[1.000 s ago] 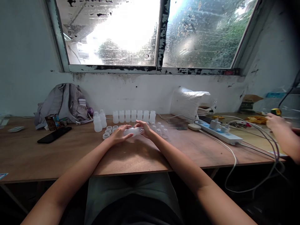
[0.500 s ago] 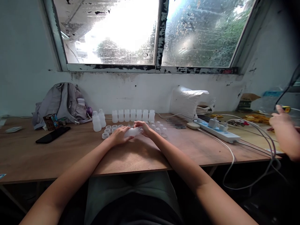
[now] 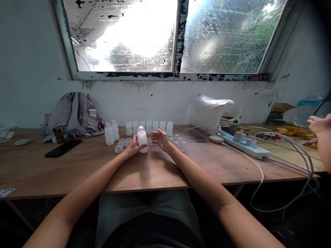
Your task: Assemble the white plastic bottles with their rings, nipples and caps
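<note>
A frosted white baby bottle (image 3: 142,139) with a clear domed cap stands upright in my left hand (image 3: 133,147), whose fingers and thumb wrap its left side. My right hand (image 3: 161,139) is apart from it on the right, fingers spread and holding nothing. Behind my hands runs a row of open-topped frosted bottles (image 3: 129,128). Left of them stand two capped bottles (image 3: 109,134). Several white screw rings (image 3: 119,149) lie beside my left hand. Clear domed caps (image 3: 182,144) sit to the right of my right hand.
A black phone (image 3: 62,148), a small box (image 3: 61,134) and a grey backpack (image 3: 72,115) are on the left. To the right are a white power strip (image 3: 245,145) with looping cables and a white padded bag (image 3: 207,112). Another person's hand (image 3: 320,125) shows at the far right.
The bottle has turned from lying sideways between both hands to upright in my left hand. My right hand has let go of its capped end and opened.
</note>
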A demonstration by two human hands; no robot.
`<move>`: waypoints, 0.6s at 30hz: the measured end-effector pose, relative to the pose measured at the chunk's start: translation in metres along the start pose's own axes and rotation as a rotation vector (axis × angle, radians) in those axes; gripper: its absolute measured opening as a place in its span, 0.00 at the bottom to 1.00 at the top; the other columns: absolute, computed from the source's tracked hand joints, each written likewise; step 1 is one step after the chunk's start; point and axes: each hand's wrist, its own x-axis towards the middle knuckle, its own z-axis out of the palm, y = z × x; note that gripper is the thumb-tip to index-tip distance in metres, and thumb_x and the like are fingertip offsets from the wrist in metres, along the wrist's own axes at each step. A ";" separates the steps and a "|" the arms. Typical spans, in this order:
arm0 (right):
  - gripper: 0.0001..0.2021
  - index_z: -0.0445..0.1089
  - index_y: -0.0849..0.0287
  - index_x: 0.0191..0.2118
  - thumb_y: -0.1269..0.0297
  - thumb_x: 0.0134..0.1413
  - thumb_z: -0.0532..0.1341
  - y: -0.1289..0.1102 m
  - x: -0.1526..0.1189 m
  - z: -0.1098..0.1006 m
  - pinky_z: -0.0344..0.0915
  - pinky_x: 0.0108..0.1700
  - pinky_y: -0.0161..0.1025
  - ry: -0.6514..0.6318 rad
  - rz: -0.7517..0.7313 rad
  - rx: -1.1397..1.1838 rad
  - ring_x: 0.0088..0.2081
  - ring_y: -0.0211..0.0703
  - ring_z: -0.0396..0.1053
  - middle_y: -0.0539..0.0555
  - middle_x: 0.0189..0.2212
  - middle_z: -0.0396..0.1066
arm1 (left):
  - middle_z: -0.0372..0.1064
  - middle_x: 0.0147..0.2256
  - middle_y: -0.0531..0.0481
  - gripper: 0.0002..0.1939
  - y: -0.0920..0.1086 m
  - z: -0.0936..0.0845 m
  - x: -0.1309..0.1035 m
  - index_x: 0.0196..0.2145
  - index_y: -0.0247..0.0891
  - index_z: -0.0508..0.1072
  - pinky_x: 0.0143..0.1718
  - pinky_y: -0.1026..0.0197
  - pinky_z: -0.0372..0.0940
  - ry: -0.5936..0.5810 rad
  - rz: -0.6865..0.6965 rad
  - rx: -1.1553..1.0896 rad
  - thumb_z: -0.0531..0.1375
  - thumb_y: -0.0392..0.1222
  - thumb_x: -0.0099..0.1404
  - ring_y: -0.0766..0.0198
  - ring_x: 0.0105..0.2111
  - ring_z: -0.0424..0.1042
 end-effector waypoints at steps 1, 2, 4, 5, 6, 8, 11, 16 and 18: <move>0.18 0.67 0.62 0.25 0.51 0.49 0.52 0.001 0.000 0.000 0.61 0.27 0.37 0.001 0.006 -0.009 0.23 0.38 0.63 0.54 0.23 0.68 | 0.64 0.41 0.42 0.25 -0.003 0.001 0.000 0.40 0.37 0.52 0.34 0.59 0.65 -0.004 -0.013 -0.013 0.59 0.51 0.50 0.59 0.36 0.69; 0.18 0.67 0.62 0.25 0.51 0.49 0.51 0.002 0.000 0.001 0.61 0.26 0.37 0.000 0.011 -0.018 0.23 0.38 0.63 0.54 0.23 0.68 | 0.63 0.41 0.42 0.27 -0.007 0.002 0.001 0.39 0.37 0.52 0.34 0.58 0.65 -0.009 -0.027 -0.016 0.61 0.51 0.49 0.59 0.35 0.69; 0.18 0.67 0.62 0.25 0.51 0.50 0.51 0.003 0.000 0.002 0.61 0.26 0.37 -0.005 0.020 -0.036 0.23 0.38 0.63 0.54 0.23 0.68 | 0.64 0.41 0.42 0.29 -0.013 0.004 0.002 0.40 0.38 0.52 0.34 0.57 0.65 -0.023 -0.043 -0.007 0.62 0.50 0.47 0.59 0.35 0.70; 0.18 0.67 0.62 0.25 0.51 0.50 0.51 0.004 0.000 0.003 0.61 0.26 0.37 -0.004 0.024 -0.045 0.23 0.38 0.63 0.54 0.23 0.68 | 0.64 0.40 0.43 0.30 -0.015 0.004 0.002 0.41 0.38 0.52 0.35 0.56 0.65 -0.026 -0.038 0.007 0.63 0.49 0.46 0.59 0.35 0.70; 0.18 0.67 0.62 0.25 0.52 0.50 0.51 0.004 -0.001 0.004 0.61 0.26 0.37 -0.002 0.027 -0.053 0.23 0.37 0.63 0.54 0.23 0.68 | 0.64 0.40 0.43 0.31 -0.016 0.005 0.002 0.43 0.38 0.51 0.36 0.55 0.65 -0.018 -0.022 0.030 0.63 0.49 0.46 0.58 0.36 0.69; 0.18 0.67 0.62 0.25 0.52 0.50 0.51 0.004 -0.001 0.004 0.61 0.26 0.36 0.002 0.030 -0.064 0.23 0.37 0.63 0.54 0.22 0.68 | 0.62 0.43 0.41 0.36 -0.013 0.004 0.002 0.46 0.38 0.51 0.40 0.54 0.63 0.041 0.039 0.100 0.64 0.50 0.44 0.57 0.40 0.67; 0.17 0.67 0.62 0.25 0.53 0.50 0.51 0.004 -0.001 0.004 0.61 0.26 0.35 0.003 0.024 -0.076 0.23 0.37 0.63 0.55 0.22 0.68 | 0.59 0.46 0.40 0.35 0.000 -0.004 0.004 0.50 0.38 0.50 0.41 0.54 0.62 0.206 0.102 0.171 0.60 0.52 0.50 0.57 0.43 0.65; 0.16 0.67 0.62 0.26 0.54 0.50 0.52 0.005 0.001 0.002 0.61 0.26 0.35 0.005 0.018 -0.079 0.23 0.37 0.63 0.54 0.24 0.68 | 0.64 0.42 0.45 0.25 0.026 -0.024 0.019 0.48 0.38 0.58 0.40 0.59 0.61 0.285 0.184 0.285 0.54 0.54 0.55 0.60 0.41 0.65; 0.16 0.67 0.62 0.26 0.54 0.50 0.52 0.006 0.001 0.002 0.61 0.26 0.35 0.010 0.025 -0.083 0.23 0.37 0.62 0.54 0.23 0.68 | 0.67 0.38 0.47 0.24 0.034 -0.032 0.029 0.43 0.37 0.63 0.38 0.60 0.61 0.130 0.186 0.380 0.55 0.56 0.53 0.60 0.38 0.66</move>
